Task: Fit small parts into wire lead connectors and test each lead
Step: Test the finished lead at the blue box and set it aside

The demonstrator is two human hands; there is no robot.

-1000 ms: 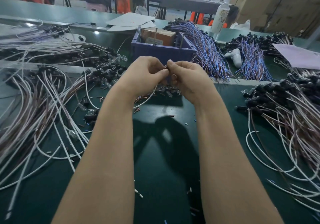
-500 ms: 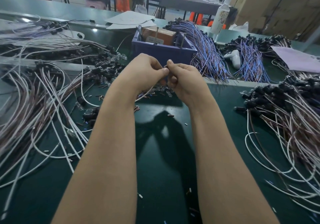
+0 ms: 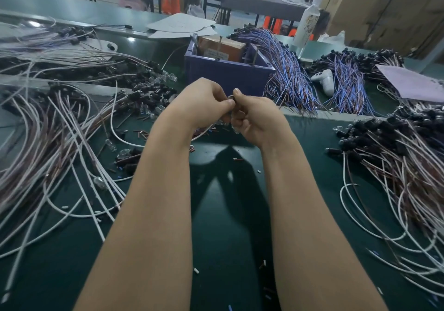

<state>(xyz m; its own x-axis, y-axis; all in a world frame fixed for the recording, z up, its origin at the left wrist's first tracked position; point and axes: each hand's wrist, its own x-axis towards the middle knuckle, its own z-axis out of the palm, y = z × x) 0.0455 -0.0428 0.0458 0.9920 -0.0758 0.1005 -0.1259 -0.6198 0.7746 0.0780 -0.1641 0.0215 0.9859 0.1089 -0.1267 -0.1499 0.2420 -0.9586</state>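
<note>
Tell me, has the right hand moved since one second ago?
No. The right hand stays just in front of the blue plastic bin, against the left hand.

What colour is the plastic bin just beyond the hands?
Blue-purple bin, clearest in the head view.

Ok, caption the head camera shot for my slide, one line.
Left hand and right hand pinch a small part over a green bench, wire leads piled either side, blue bin behind.

Curled fingers of the left hand [image 3: 204,101] and right hand [image 3: 254,118] hid most of the small part [image 3: 230,97] pinched between them, too small to identify.
</note>
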